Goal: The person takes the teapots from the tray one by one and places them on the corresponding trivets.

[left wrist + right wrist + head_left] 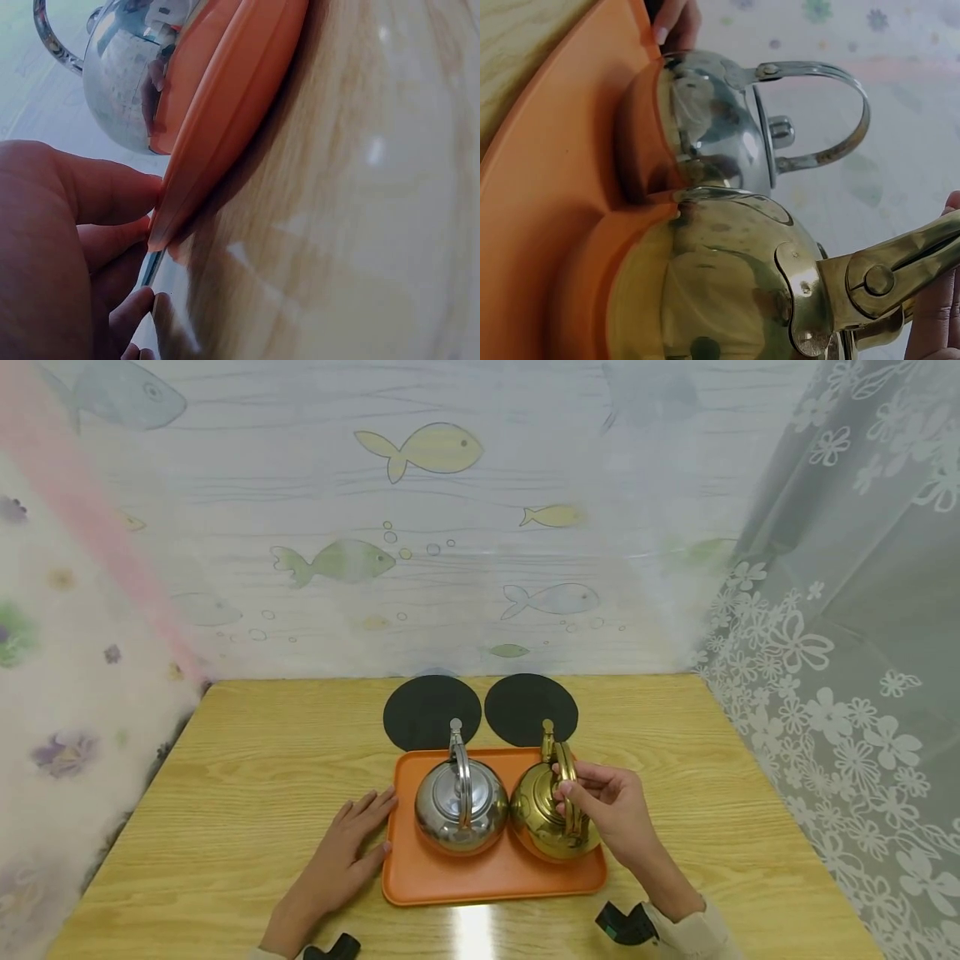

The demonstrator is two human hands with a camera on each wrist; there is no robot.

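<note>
Gripping the gold kettle (553, 814) by its handle, the right hand (609, 806) should lift straight — the left hand (348, 852), fingers flat, steadies the tray (491, 881).

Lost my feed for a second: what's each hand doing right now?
Left hand: open, fingers resting against the orange plastic tray.
Right hand: closed on the golden metal kettle's handle.

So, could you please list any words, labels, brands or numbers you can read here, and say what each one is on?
There is no readable text in any view.
Silver kettle: no marking shows, only reflections.
Gold kettle: no brand or stamp shows.
Orange tray and two black mats: plain.
Backdrop: fish drawings only, no lettering.
</note>
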